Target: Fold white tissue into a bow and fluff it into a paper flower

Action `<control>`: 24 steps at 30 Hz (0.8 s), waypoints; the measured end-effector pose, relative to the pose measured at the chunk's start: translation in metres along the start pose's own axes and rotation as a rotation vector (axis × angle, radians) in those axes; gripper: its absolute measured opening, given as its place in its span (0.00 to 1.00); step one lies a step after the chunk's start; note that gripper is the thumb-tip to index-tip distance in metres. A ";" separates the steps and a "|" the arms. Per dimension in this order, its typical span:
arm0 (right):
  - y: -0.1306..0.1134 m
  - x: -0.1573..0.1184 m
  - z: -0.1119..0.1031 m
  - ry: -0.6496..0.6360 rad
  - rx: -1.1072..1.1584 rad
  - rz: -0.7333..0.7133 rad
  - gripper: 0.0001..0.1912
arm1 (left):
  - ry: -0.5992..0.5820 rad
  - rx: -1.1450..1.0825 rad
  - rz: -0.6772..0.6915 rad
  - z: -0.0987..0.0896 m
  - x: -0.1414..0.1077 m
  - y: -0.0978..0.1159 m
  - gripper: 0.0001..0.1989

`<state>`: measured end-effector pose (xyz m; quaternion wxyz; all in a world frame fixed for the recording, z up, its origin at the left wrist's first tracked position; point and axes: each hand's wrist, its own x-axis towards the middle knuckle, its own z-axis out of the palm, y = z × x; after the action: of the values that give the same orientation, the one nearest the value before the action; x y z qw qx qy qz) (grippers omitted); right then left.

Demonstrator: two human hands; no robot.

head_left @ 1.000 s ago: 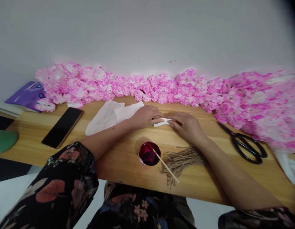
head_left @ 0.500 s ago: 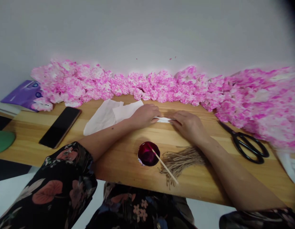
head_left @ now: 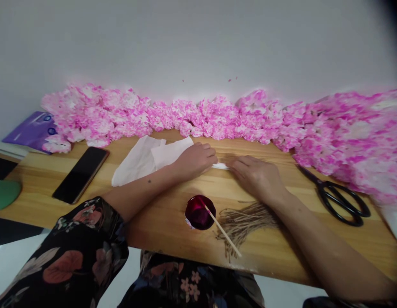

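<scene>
Between my two hands a narrow folded strip of white tissue paper lies low over the wooden table. My left hand is closed on the strip's left end, and my right hand is closed on its right end; the fingertips of both are mostly hidden. Flat sheets of white tissue lie beside and partly behind my left hand. Nearer to me stands a small cup of dark magenta liquid, a thin wooden stick leaning out of it. A bundle of brown twine pieces lies below my right hand.
Pink and white paper flowers line the back of the table against the wall. Black scissors lie on the right. A phone, a purple packet and a green object are on the left.
The white strip looks thinner and flatter between my hands, with less of it showing. My right hand is lower, its fingers pressed nearer the table. The view has shifted slightly.
</scene>
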<state>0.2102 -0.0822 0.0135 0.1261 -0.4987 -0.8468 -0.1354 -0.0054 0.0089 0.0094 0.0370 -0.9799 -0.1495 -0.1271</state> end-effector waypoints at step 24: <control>-0.009 0.002 -0.011 -0.081 0.061 -0.025 0.10 | 0.017 0.053 0.026 -0.002 -0.006 0.001 0.14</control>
<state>0.2024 -0.0889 0.0230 0.1050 -0.4891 -0.8611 -0.0910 -0.0117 0.0062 0.0096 0.0657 -0.9792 -0.1399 -0.1311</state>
